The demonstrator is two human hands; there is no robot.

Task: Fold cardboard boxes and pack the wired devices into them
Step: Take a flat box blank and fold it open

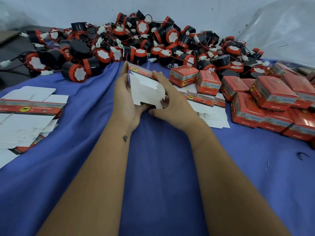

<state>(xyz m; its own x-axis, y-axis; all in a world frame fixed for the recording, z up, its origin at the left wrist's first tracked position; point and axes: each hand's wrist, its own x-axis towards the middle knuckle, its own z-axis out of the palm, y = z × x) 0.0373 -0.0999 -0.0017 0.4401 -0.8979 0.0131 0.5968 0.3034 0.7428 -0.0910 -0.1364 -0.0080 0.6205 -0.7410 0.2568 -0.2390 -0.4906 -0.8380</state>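
- The grip is shared between both hands: a half-formed red-and-white printed cardboard box [146, 86] is clasped by the left hand [125, 97] along its left edge, and its right side and lower flaps are pinched by the right hand [172, 106].
- The box is held just above the blue cloth-covered desk [153, 167], just in front of the heap of black-and-red round wired devices [136, 41].
- To the left of the box lies a stack of flat, unfolded red-and-white box blanks [29, 114]; to its right stand finished red closed cartons [265, 99], with more flat blanks [209, 109] between.
- The card is judged light, thin and easily creased, so it would best be held by its panel edges, with the flaps pressed along the scored folds.
- The devices are judged rigid and heavier; the trailing wires may snag neighbours, so the body is the better hold.
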